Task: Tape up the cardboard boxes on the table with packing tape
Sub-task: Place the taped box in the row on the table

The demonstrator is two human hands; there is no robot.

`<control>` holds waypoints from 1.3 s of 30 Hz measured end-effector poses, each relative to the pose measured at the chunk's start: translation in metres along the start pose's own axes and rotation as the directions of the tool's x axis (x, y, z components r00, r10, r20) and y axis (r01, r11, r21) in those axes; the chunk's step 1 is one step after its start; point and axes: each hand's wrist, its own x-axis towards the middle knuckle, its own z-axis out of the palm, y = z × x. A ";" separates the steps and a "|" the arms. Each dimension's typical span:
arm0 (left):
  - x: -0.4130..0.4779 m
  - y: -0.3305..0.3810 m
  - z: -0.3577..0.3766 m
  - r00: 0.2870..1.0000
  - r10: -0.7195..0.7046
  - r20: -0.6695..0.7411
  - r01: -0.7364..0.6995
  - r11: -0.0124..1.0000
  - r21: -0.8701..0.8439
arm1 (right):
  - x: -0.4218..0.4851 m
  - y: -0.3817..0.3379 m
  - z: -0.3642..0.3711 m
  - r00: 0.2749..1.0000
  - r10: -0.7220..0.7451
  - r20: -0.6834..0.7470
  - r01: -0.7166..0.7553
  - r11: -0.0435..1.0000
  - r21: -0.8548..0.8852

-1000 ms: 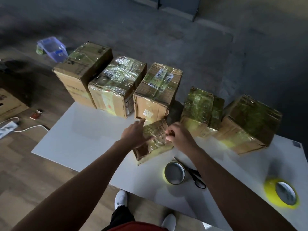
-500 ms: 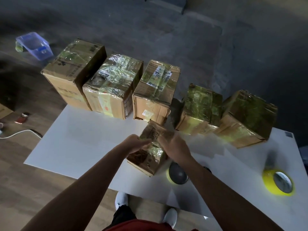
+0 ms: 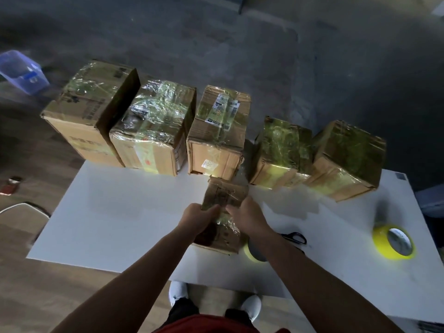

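1. Basically, the small box (image 3: 224, 200) is held dead ahead of the body, over the near-middle part of the white table (image 3: 120, 212). Its long axis is pointed straight away from the person (the far end sits close to the middle box of the back row (image 3: 216, 140)).
2. It's gripped from both sides at roughly mid-length. The left hand (image 3: 197, 219) is wrapped on the left edge and the right hand (image 3: 245, 217) on the right edge, with fingers curled round the cardboard. Nothing else is held in either hand.
3. The box looks tipped a bit. Whether its near end is set down on the table or lifted clear can't be told from this angle.
4. Shiny tape is already seen across its top, so it's probably being turned for another strip or a check.
5. What the next move hangs on is that everything needed is laid out to the right. The nearer tape roll (image 3: 254, 255) is tucked just beside the box's near right corner, half hidden under the right forearm. The scissors (image 3: 294, 237) are just past that, and the second tape roll (image 3: 394, 242) is well apart, out by the right end.
6. So the right hand is the nearer one for tape, and the box would likely be steadied by the left.
7. Both forearms are stretched forward and angled inward, meeting at the box with the backs of the hands up.
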 end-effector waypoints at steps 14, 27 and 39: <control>-0.005 -0.004 -0.013 0.950 -0.095 0.297 0.130 0.987 -0.098 | -0.007 0.005 0.001 0.931 0.237 0.277 -0.317 0.902 0.294; -0.030 -0.009 0.017 0.915 0.231 0.332 -0.042 0.871 -0.490 | 0.006 0.031 -0.064 0.912 -0.007 0.411 -0.175 0.898 0.404; -0.064 0.078 0.157 0.971 -0.055 -0.234 -0.066 0.874 -0.482 | 0.019 0.097 -0.186 0.941 -0.334 0.049 0.323 0.934 0.153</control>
